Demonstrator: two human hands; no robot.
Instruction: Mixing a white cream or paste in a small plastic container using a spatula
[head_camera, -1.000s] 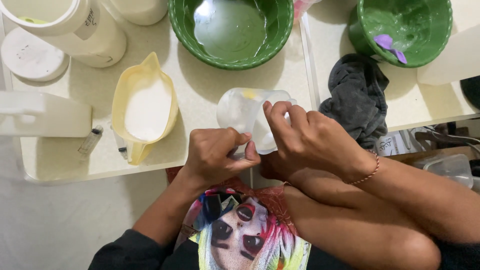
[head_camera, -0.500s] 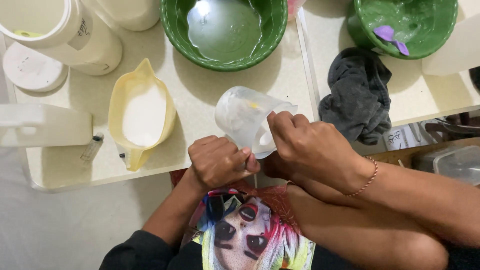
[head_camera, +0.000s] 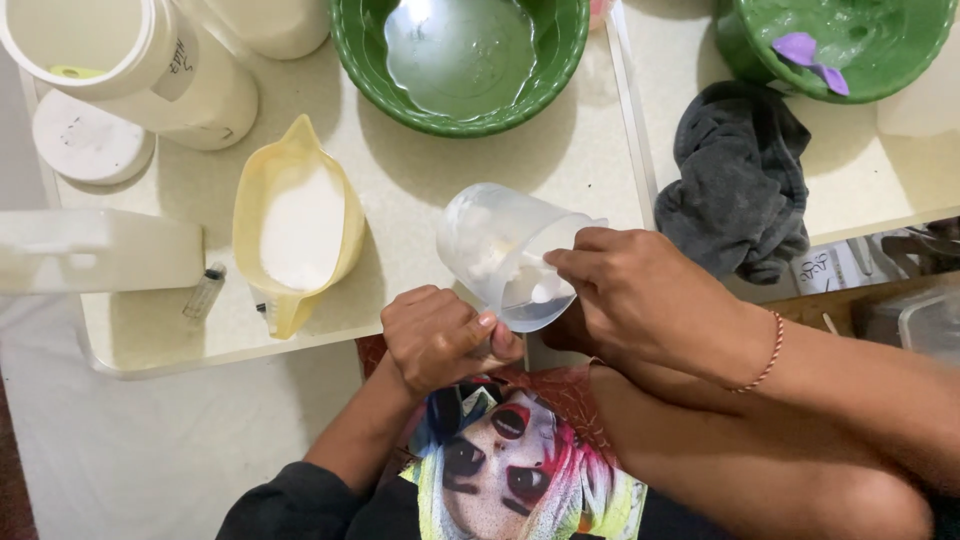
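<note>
A single camera, worn on the person's head, looks almost straight down and close in on the pale worktop (head_camera: 420, 210) and the person's own lap. The forearms enter from the bottom edge, with the left hand (head_camera: 440, 335) and right hand (head_camera: 640, 295) meeting near the frame's centre. The worktop's far side lies at the top of the frame, where the green bowl (head_camera: 460, 60) is cut off by the edge.

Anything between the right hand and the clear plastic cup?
No. The right hand already grips the rim of the tilted clear plastic cup, fingers reaching inside, and the left hand holds its lower edge. The yellow spouted jug sits apart to the left.
</note>
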